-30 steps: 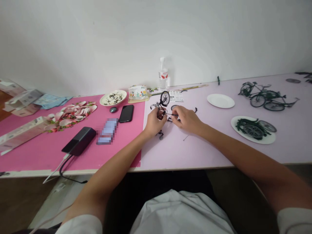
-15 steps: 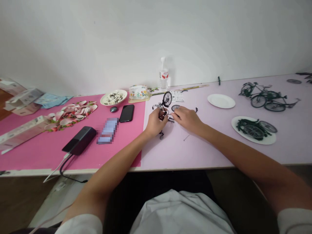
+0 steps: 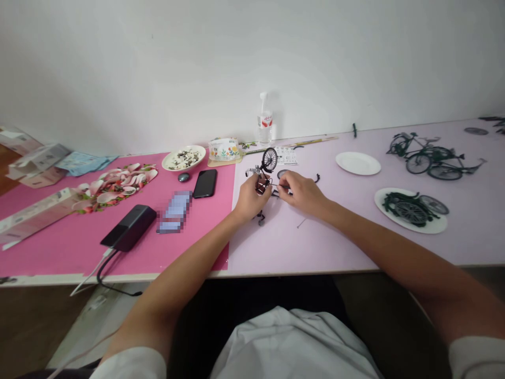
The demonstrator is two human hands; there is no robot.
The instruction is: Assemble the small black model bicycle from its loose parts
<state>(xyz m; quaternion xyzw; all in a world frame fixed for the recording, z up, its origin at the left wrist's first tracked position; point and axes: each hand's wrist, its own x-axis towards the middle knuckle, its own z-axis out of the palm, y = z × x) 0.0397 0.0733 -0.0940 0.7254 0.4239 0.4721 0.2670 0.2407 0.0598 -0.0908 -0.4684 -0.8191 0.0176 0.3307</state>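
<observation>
Two hands at my bench: left [image 3: 248, 197] grips the model bike [image 3: 263, 171], right [image 3: 302, 192] pinches a thin tool [image 3: 281, 186] against it.

Both bare forearms reach forward and converge at mid-frame. The left hand [image 3: 249, 199] is curled, thumb and fingers pinched together near its top. The right hand [image 3: 303, 192] lies palm down, fingertips drawn into a pinch toward the left hand.

a small black model bicycle frame [image 3: 263, 176] stands mid-table, front wheel [image 3: 270, 159] raised at the far end; a thin tool [image 3: 281, 186], perhaps tweezers, touches it from the right.
</observation>
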